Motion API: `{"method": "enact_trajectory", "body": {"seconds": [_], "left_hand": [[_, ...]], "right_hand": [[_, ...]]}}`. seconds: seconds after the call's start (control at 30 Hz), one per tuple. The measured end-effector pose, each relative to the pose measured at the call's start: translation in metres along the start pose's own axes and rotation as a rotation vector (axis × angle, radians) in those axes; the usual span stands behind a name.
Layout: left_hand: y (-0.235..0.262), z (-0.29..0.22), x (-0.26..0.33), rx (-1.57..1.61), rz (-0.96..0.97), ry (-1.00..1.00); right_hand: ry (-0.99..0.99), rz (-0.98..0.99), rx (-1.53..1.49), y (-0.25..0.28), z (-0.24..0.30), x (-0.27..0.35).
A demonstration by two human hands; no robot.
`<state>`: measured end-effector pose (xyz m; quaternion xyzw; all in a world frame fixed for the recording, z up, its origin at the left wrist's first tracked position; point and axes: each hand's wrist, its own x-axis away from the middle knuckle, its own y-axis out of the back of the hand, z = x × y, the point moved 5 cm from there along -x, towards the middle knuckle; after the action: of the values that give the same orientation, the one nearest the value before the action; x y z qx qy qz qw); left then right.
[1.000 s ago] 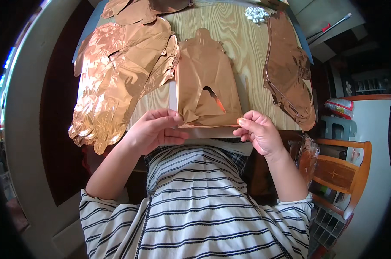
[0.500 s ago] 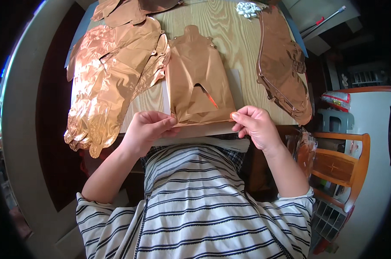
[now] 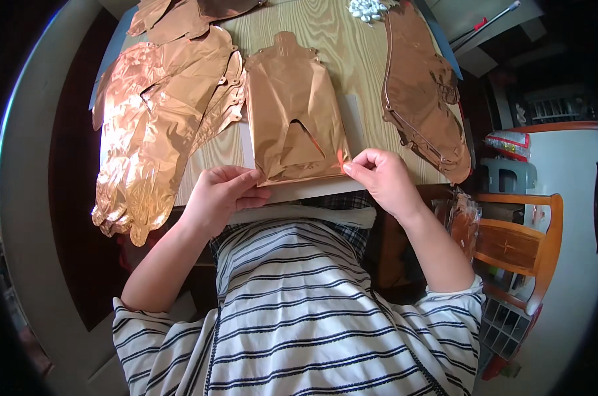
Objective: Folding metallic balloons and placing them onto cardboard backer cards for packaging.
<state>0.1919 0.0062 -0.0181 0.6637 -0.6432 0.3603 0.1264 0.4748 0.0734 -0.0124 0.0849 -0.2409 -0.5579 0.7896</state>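
Flat coppery foil piece [image 3: 291,92], near edge of wood-grain surface [image 3: 355,69]: likely light, slippery; left hand [image 3: 214,195], right hand [image 3: 386,181] fingers pinching near corners, sensible holds.

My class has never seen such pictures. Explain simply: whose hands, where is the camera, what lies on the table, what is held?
No machine here: these are a person's bare left hand and right hand. A wide fisheye camera on the person's head looks down; straight edges bend toward the rim. On the light wood-grain table lie a crumpled copper-coloured foil bundle on the left, a darker brown foil bundle on the right and a cluster of small white pieces at the far side. Between the bundles, each hand pinches one near corner of a flat copper-coloured foil piece.
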Motion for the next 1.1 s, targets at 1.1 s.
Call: {"method": "enact_trajectory", "body": {"seconds": [1.1], "left_hand": [[-0.012, -0.005, -0.005, 0.02, -0.033, 0.034]], "right_hand": [[0.333, -0.427, 0.423, -0.01, 0.016, 0.009]]}}
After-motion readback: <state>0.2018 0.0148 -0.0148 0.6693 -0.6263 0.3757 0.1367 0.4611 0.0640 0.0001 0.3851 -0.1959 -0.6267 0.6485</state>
